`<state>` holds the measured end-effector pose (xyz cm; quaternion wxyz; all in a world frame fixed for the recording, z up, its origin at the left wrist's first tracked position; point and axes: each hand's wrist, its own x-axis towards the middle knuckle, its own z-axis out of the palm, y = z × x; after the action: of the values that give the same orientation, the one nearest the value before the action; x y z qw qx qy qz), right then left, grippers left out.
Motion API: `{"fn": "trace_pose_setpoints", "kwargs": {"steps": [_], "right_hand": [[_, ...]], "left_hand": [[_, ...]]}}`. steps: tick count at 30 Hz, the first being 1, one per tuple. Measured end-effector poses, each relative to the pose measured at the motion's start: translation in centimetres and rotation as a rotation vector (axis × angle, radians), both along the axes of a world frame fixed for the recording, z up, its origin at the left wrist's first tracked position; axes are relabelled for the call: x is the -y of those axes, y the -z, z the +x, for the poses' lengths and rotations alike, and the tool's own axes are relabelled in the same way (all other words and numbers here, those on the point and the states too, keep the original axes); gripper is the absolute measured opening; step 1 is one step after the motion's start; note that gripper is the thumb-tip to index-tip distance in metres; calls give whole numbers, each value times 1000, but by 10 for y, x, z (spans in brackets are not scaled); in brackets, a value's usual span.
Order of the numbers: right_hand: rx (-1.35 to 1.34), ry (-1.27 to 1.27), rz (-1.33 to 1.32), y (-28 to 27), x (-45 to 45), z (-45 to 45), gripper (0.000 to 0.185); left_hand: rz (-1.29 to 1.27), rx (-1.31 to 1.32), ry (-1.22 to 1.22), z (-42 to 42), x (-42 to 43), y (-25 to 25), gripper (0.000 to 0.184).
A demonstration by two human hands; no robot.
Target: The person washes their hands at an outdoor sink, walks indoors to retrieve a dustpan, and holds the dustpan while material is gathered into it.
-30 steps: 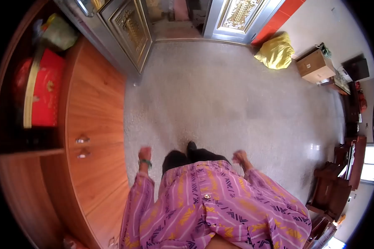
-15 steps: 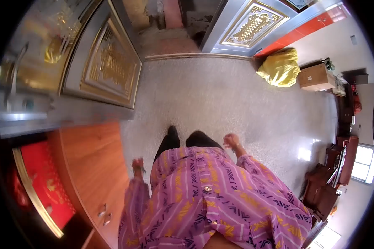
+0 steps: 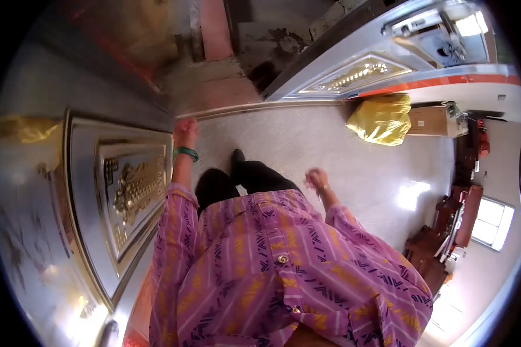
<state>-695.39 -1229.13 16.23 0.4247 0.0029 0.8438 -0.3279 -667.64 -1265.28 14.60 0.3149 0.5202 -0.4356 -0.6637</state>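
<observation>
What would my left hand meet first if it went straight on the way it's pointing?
In the picture, the door sill comes first ahead of your left hand, but the hand seems higher, so it may pass over; depth is unclear.

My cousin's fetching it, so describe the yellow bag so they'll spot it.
Start at the silver, gold-panelled door in the upper right. On the floor nearby, the yellow bag sits left of a cardboard box. Its bright, crumpled surface sets it apart from the box's flat brown sides.
</observation>
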Motion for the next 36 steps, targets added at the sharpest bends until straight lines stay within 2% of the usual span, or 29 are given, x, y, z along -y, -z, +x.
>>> {"fn": "trace_pose_setpoints", "kwargs": {"steps": [1, 3, 5, 7, 8, 10, 13, 14, 17, 18, 19, 20, 22, 23, 25, 26, 27, 29, 30, 32, 34, 35, 36], "right_hand": [[21, -68, -54, -32, 40, -11, 25], [-8, -67, -303, -53, 120, -37, 27], [-85, -133, -390, -77, 197, -55, 27], [-239, -266, -334, -102, 263, -61, 27], [-236, -242, -322, -102, 287, -68, 27], [-833, -620, -443, -102, 333, -80, 27], [-946, -512, -368, -115, 389, -97, 26], [-961, -544, -271, -117, 400, -106, 31], [-845, -362, -105, -110, 419, -130, 41], [-816, -291, -33, -111, 422, -134, 57], [-809, -271, -19, -112, 423, -135, 57], [-695, -122, -15, -109, 421, -136, 63], [-619, 3, 23, -93, 411, -139, 77], [-619, 13, 33, -81, 406, -140, 77], [-1088, -167, 103, -63, 399, -143, 72], [-1085, -156, 115, -57, 398, -147, 72], [-857, -30, 128, -51, 397, -152, 72], [-626, 108, 135, -36, 400, -165, 73], [-640, 137, 122, -17, 395, -172, 73], [-653, 180, 101, -14, 401, -177, 73], [-505, 129, 193, -18, 410, -183, 72], [-454, 113, 224, -23, 415, -184, 72], [-469, 109, 101, -30, 419, -185, 70]], "left_hand": [[18, -6, -1, -7, 0, 4, 12], [95, -100, -88, -29, 23, 30, 11], [147, -82, -48, -53, 54, 11, 12], [200, -58, 8, -74, 90, 8, 13], [245, -32, 49, -86, 114, 13, 14], [268, 81, 38, -111, 156, 11, 13], [396, -12, 102, -130, 229, 31, 13], [405, -5, 128, -130, 253, 34, 13], [418, 4, 127, -119, 320, 39, 11], [434, 38, 177, -112, 342, 40, 10], [447, 69, 226, -106, 359, 38, 10], [454, 78, 247, -103, 372, 37, 10], [476, 127, 23, -93, 390, 35, 7], [481, 129, 36, -85, 398, 42, 7], [481, 268, 0, -74, 406, 48, 12], [483, 273, 14, -70, 404, 47, 12], [491, 267, 62, -73, 401, 35, 15], [492, 265, 123, -74, 405, 27, 18], [554, 199, 149, -68, 405, 38, 19], [604, 138, 186, -69, 410, 42, 20], [595, 164, 139, -80, 411, 38, 25], [591, 171, 147, -93, 411, 23, 25], [558, 293, 183, -105, 412, 5, 25]]}}
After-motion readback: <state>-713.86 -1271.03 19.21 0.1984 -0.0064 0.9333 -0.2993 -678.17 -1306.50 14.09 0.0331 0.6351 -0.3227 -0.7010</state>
